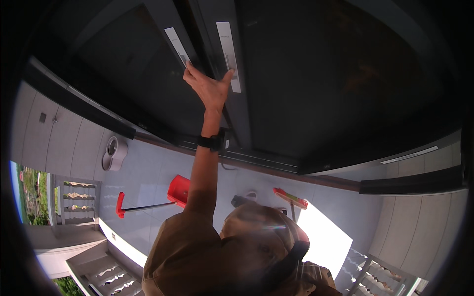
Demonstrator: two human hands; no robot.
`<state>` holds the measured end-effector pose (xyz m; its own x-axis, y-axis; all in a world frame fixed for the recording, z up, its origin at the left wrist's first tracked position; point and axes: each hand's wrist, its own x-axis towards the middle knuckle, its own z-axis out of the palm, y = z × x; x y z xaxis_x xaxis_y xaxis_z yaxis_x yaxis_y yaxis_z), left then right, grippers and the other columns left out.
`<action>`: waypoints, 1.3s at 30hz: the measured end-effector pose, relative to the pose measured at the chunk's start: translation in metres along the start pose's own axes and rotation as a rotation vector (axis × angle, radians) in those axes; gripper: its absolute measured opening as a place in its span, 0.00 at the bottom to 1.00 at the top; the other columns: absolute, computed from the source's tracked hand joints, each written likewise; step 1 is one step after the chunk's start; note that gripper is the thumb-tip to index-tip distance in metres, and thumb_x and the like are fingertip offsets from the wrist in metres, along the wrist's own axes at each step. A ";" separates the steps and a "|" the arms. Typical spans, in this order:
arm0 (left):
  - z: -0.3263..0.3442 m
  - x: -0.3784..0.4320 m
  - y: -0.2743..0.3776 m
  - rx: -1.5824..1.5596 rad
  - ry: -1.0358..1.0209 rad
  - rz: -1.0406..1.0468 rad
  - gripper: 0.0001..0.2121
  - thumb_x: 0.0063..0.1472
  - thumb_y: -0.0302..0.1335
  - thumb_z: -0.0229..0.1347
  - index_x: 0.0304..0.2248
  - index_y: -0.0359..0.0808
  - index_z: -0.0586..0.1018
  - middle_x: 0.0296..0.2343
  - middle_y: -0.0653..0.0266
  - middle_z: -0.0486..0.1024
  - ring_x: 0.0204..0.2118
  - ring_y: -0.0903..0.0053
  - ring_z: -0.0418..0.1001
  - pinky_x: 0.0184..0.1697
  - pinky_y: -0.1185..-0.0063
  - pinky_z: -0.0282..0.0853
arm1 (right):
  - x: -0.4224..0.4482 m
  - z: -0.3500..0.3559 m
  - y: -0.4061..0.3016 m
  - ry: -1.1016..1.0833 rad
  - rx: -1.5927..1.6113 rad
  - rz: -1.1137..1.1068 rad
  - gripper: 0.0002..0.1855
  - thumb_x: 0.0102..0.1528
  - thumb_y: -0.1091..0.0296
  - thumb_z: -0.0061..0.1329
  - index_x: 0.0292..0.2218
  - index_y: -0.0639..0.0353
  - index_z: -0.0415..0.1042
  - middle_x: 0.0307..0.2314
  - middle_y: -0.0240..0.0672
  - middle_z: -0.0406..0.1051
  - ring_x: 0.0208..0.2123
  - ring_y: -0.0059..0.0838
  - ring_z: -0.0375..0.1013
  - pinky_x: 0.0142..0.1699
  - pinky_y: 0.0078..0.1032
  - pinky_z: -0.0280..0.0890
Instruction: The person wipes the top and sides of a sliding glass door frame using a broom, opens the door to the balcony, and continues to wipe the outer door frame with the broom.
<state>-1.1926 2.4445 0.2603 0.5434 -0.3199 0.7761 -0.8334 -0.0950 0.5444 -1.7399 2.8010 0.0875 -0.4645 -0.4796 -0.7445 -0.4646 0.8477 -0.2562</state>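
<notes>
My left hand (211,87) reaches up to two dark-framed glass door panels and bridges their silver handles. Its fingers hook at the lower part of the left door handle (174,41). The thumb presses on the right door handle (224,40), near its lower end. A black watch (210,142) is on that wrist. My right hand cannot be made out. In front of my body a broom (290,198) has its red and green bristles on the floor, and its handle runs up towards me. What holds that handle is hidden.
A red long-handled dustpan (178,188) stands on the grey tiled floor (148,159), left of my arm. By the left wall is a two-bowl pet feeder (114,153). A brown threshold (266,170) runs below the doors. Balusters (79,199) edge the left side; bright sunlight (322,229) falls at right.
</notes>
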 end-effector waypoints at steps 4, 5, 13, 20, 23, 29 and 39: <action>0.000 0.006 -0.006 -0.033 0.006 0.004 0.47 0.34 0.35 0.67 0.48 0.21 0.51 0.40 0.48 0.50 0.42 0.60 0.56 0.45 0.71 0.58 | -0.001 -0.002 0.004 0.008 -0.008 -0.001 0.17 0.42 0.54 0.48 0.22 0.61 0.68 0.14 0.36 0.65 0.12 0.26 0.62 0.17 0.24 0.57; 0.001 0.007 -0.010 -0.064 0.020 0.005 0.44 0.35 0.34 0.66 0.47 0.22 0.53 0.39 0.49 0.51 0.41 0.62 0.57 0.44 0.73 0.59 | 0.000 -0.001 0.003 0.006 -0.007 -0.005 0.17 0.42 0.54 0.48 0.22 0.62 0.68 0.14 0.36 0.65 0.12 0.26 0.62 0.17 0.24 0.57; -0.003 0.014 -0.023 -0.143 0.108 -0.005 0.32 0.35 0.32 0.66 0.38 0.28 0.63 0.32 0.58 0.59 0.34 0.72 0.62 0.37 0.76 0.62 | 0.001 -0.002 -0.002 0.005 -0.028 -0.017 0.17 0.41 0.53 0.48 0.22 0.62 0.68 0.14 0.36 0.65 0.12 0.27 0.63 0.18 0.25 0.58; -0.007 0.016 -0.021 -0.120 0.100 -0.021 0.31 0.34 0.31 0.66 0.37 0.29 0.63 0.29 0.61 0.60 0.30 0.75 0.61 0.35 0.77 0.62 | 0.004 -0.004 -0.015 0.010 -0.074 -0.038 0.18 0.41 0.53 0.48 0.22 0.62 0.69 0.14 0.37 0.66 0.13 0.27 0.63 0.18 0.25 0.58; -0.005 0.014 -0.020 -0.143 0.102 -0.016 0.32 0.34 0.31 0.66 0.38 0.30 0.62 0.31 0.61 0.59 0.31 0.75 0.60 0.36 0.77 0.61 | 0.006 -0.003 -0.020 0.007 -0.094 -0.055 0.18 0.41 0.53 0.48 0.22 0.62 0.69 0.14 0.37 0.66 0.13 0.27 0.63 0.18 0.25 0.59; -0.013 0.017 -0.012 -0.431 0.040 -0.195 0.30 0.40 0.29 0.63 0.42 0.29 0.62 0.35 0.63 0.59 0.38 0.75 0.60 0.45 0.77 0.55 | 0.006 -0.005 -0.029 0.017 -0.110 -0.079 0.18 0.41 0.53 0.48 0.22 0.62 0.69 0.15 0.37 0.66 0.13 0.28 0.64 0.19 0.26 0.59; -0.047 0.055 -0.018 -1.358 -0.111 -0.916 0.16 0.50 0.22 0.51 0.41 0.32 0.68 0.34 0.69 0.69 0.42 0.82 0.62 0.54 0.76 0.40 | 0.001 -0.002 -0.034 0.028 -0.126 -0.093 0.18 0.41 0.53 0.48 0.22 0.62 0.69 0.15 0.38 0.67 0.13 0.29 0.65 0.19 0.26 0.60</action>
<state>-1.1429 2.4726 0.3082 0.7173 -0.6937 0.0646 0.4684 0.5488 0.6924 -1.7258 2.7716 0.0963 -0.4353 -0.5622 -0.7032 -0.5965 0.7651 -0.2425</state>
